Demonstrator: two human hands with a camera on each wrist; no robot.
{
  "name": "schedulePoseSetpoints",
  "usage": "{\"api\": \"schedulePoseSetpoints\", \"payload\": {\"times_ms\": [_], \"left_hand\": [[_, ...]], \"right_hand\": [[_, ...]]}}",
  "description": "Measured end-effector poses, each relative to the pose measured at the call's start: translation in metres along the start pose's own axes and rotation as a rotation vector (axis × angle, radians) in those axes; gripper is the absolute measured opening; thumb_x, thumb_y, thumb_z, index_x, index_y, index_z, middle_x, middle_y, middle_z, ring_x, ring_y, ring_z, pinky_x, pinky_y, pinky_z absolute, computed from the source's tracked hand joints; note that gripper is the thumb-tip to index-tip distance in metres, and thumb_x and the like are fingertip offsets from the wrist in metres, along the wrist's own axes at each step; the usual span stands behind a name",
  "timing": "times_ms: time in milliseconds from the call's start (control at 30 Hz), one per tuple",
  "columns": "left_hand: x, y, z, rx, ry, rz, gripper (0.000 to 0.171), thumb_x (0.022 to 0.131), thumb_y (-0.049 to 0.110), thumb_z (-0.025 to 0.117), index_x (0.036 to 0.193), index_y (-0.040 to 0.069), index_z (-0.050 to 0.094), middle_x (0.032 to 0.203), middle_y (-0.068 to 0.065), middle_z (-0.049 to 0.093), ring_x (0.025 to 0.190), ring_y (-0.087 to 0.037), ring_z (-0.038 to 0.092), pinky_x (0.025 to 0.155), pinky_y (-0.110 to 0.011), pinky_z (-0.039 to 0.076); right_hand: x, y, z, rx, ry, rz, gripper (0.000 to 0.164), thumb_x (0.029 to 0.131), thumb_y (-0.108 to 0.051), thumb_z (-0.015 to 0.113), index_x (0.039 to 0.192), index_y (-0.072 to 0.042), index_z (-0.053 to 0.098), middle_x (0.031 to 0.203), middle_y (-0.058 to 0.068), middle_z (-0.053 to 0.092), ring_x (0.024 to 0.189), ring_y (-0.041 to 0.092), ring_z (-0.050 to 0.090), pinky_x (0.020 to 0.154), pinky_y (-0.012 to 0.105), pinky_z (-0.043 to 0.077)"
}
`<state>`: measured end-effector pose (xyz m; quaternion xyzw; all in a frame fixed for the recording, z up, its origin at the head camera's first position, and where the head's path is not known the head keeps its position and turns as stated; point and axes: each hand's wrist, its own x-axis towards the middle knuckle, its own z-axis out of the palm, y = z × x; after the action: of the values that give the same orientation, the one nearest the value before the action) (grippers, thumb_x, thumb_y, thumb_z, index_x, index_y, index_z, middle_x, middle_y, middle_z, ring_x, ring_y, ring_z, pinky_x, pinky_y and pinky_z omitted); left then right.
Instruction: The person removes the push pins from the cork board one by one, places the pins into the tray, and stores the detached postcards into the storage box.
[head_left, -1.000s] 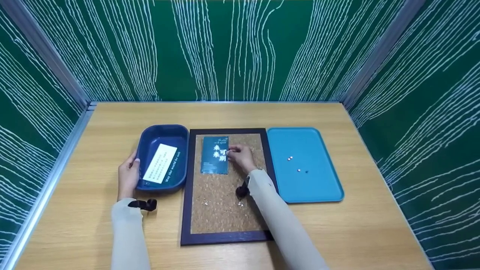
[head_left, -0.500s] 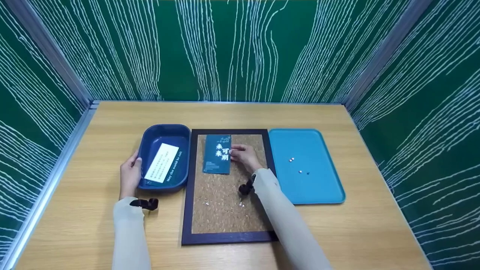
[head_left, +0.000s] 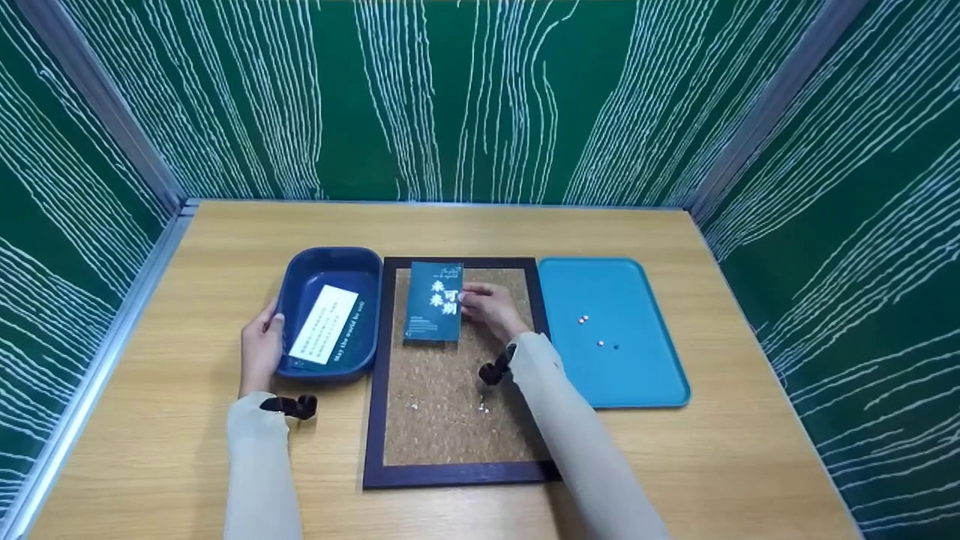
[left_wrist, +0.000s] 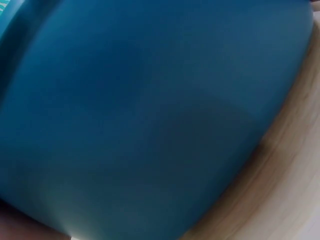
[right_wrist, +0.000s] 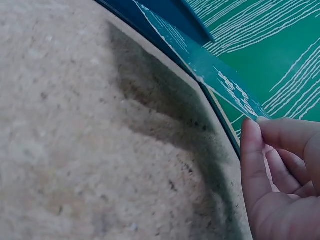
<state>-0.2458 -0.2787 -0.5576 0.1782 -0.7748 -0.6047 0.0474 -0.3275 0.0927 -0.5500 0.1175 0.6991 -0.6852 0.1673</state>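
My right hand (head_left: 495,309) pinches the right edge of a dark green card (head_left: 433,301) with white lettering between thumb and forefinger. In the right wrist view the card (right_wrist: 210,72) stands tilted off the cork board (head_left: 450,442) and casts a shadow on it. On the left, my left hand (head_left: 261,351) grips the near left side of a dark blue bin (head_left: 315,270). A white-and-green card (head_left: 324,326) lies inside that bin. The bin's outer wall (left_wrist: 150,115) fills most of the left wrist view, hiding nearly all of the left hand there.
To the right of the board lies a light blue tray (head_left: 615,379) holding several small bits (head_left: 583,319), too small to identify. Small shiny pieces (head_left: 483,409) rest on the lower board. Green walls with white lines rise behind and beside the wooden table (head_left: 750,457).
The green card has risen a little and shifted toward the board's far edge, together with my right hand. My left hand still grips the bin.
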Motion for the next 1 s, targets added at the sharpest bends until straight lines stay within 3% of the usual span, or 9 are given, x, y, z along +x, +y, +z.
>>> {"api": "schedulePoseSetpoints", "payload": {"times_ms": [233, 400, 667, 900, 1000], "left_hand": [[0.0, -0.002, 0.002, -0.014, 0.019, 0.051, 0.044, 0.103, 0.013, 0.038, 0.147, 0.009, 0.039, 0.154, -0.01, 0.033, 0.145, -0.022, 0.026, 0.12, -0.037, 0.022], [0.0, 0.0, 0.002, -0.031, 0.009, 0.029, 0.044, 0.104, 0.015, 0.038, 0.148, 0.011, 0.037, 0.156, -0.008, 0.029, 0.147, -0.022, 0.021, 0.121, -0.037, 0.019], [0.0, 0.002, 0.0, -0.048, -0.021, -0.053, 0.045, 0.105, 0.02, 0.034, 0.15, 0.018, 0.031, 0.159, -0.001, 0.021, 0.149, -0.017, 0.013, 0.122, -0.035, 0.014], [0.0, 0.003, 0.0, -0.045, -0.021, -0.053, 0.045, 0.105, 0.02, 0.034, 0.15, 0.018, 0.031, 0.159, -0.001, 0.021, 0.149, -0.016, 0.014, 0.122, -0.034, 0.014], [0.0, 0.003, 0.0, -0.048, -0.015, -0.045, 0.045, 0.105, 0.019, 0.034, 0.15, 0.016, 0.031, 0.159, -0.002, 0.022, 0.149, -0.017, 0.014, 0.122, -0.034, 0.014]], "right_hand": [[-0.004, -0.007, 0.002, -0.016, -0.019, -0.042, 0.033, 0.09, -0.011, 0.067, 0.122, -0.007, 0.065, 0.118, 0.011, 0.066, 0.094, 0.014, 0.068, 0.089, 0.029, 0.056], [-0.006, -0.012, 0.006, 0.022, -0.023, -0.048, 0.032, 0.089, -0.009, 0.068, 0.12, -0.006, 0.066, 0.115, 0.011, 0.067, 0.094, 0.015, 0.068, 0.088, 0.028, 0.056], [-0.009, -0.021, 0.014, 0.039, -0.069, -0.058, 0.029, 0.089, -0.008, 0.067, 0.118, -0.006, 0.068, 0.112, 0.011, 0.068, 0.091, 0.016, 0.067, 0.096, 0.037, 0.053], [-0.013, -0.033, 0.023, -0.036, -0.078, -0.044, 0.023, 0.091, -0.018, 0.067, 0.114, -0.016, 0.07, 0.11, 0.007, 0.069, 0.096, 0.019, 0.069, 0.095, 0.038, 0.053], [-0.013, -0.037, 0.029, -0.031, -0.086, -0.047, 0.023, 0.09, -0.016, 0.068, 0.113, -0.013, 0.07, 0.109, 0.008, 0.07, 0.095, 0.02, 0.07, 0.095, 0.038, 0.054]]}}
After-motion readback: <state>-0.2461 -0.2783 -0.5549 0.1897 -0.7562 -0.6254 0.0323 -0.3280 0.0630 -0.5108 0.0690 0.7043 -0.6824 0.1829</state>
